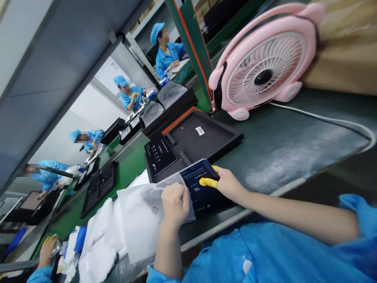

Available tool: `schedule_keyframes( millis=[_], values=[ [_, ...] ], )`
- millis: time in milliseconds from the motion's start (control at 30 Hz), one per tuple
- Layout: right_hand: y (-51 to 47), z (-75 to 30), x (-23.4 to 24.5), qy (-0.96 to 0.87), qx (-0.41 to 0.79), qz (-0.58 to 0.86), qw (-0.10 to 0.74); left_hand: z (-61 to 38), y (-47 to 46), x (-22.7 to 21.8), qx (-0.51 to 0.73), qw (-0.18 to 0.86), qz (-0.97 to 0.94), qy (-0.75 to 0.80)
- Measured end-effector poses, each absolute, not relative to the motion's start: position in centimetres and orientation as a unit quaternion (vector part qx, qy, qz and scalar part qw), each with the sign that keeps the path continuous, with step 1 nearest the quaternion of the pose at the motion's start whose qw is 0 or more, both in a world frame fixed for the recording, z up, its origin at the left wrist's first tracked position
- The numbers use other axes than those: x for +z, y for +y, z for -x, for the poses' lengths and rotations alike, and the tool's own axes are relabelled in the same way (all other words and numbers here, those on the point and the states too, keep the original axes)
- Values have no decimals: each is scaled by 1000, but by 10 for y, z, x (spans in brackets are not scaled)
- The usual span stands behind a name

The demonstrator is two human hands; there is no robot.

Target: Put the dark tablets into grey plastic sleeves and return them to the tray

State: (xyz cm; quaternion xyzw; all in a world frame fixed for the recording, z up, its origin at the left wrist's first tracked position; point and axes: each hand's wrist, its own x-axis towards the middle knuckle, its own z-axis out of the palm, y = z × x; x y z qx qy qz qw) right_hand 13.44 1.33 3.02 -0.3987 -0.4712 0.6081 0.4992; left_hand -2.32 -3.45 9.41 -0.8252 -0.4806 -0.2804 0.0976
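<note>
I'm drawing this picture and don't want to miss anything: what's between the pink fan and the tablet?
In the head view, a black box with a white label lies between the pink fan and the tablet.

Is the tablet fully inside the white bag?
No, the lit screen of the tablet shows beyond the edge of the white bag, near the right hand.

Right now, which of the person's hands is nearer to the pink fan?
Right. The right hand holds the tablet below the pink fan in the picture; the left hand is farther off, down-left, at the white bag.
</note>
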Motion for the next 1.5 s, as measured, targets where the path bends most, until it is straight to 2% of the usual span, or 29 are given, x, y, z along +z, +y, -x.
schedule_keyframes(
  millis=[233,400,467,633,800,933,1000,1100,1200,1300,1333,1433,1500],
  values=[
    [24,-132,35,-452,615,400,507,34,-31,99,-264,26,807,-527],
    [40,-133,24,-371,622,444,527,38,-30,102,-239,-209,756,-573],
    [42,-127,24,-382,614,441,533,28,-17,103,-250,-256,753,-552],
    [41,-99,19,-477,591,377,530,-15,34,98,-395,-203,724,-528],
    [49,-94,13,-506,553,374,547,-18,35,113,-256,-164,816,-492],
    [49,-110,35,-515,581,378,504,28,27,150,-356,-124,750,-543],
    [50,-118,53,-535,578,370,493,51,27,164,-299,-157,730,-594],
    [60,-128,83,-601,550,348,464,68,22,168,-207,-262,709,-621],
    [80,-141,105,-612,571,282,469,70,12,159,-322,-262,661,-625],
    [101,-160,110,-519,599,243,560,70,7,151,-450,-199,583,-646],
    [106,-166,110,-510,598,249,566,70,7,149,-474,-184,563,-652],
    [120,-180,110,-587,572,308,482,73,14,145,-499,-174,533,-661],
    [129,-186,119,-598,553,338,471,73,22,142,-507,-188,522,-660]
  ],
)
